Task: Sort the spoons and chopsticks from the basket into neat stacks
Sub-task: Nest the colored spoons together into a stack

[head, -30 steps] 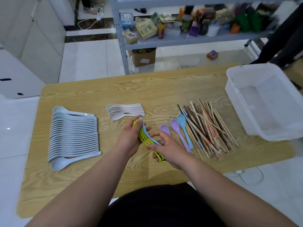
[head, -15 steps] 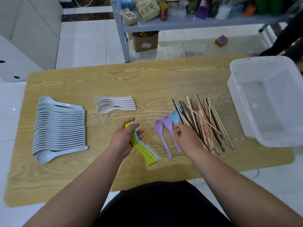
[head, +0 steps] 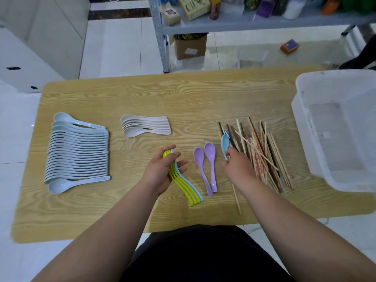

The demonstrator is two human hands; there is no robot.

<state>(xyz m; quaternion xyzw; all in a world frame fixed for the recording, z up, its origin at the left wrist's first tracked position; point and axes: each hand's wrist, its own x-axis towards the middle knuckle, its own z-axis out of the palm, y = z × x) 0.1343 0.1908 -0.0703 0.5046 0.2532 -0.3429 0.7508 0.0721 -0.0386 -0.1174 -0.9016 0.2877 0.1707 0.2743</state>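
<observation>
My left hand [head: 162, 169] grips a nested bundle of yellow-green spoons with a light blue one [head: 188, 190], handles pointing toward me. My right hand [head: 238, 167] pinches a single blue spoon [head: 224, 145] at the left edge of the chopstick pile [head: 262, 153], its bowl tipped on edge. Two purple spoons [head: 207, 165] lie side by side between my hands. A long row of pale blue spoons [head: 77, 153] sits at the table's left. A small stack of beige spoons [head: 145, 126] lies behind my left hand.
The white plastic basket [head: 305, 119] stands at the table's right edge, its inside bare. One loose chopstick [head: 236, 199] lies near the front edge. The wooden table [head: 183, 98] has open surface at the back. A metal shelf [head: 244, 23] stands beyond.
My right hand left the spoon bundle, reached right past the purple spoons and took hold of the blue spoon, tipping it up. My left hand keeps the bundle.
</observation>
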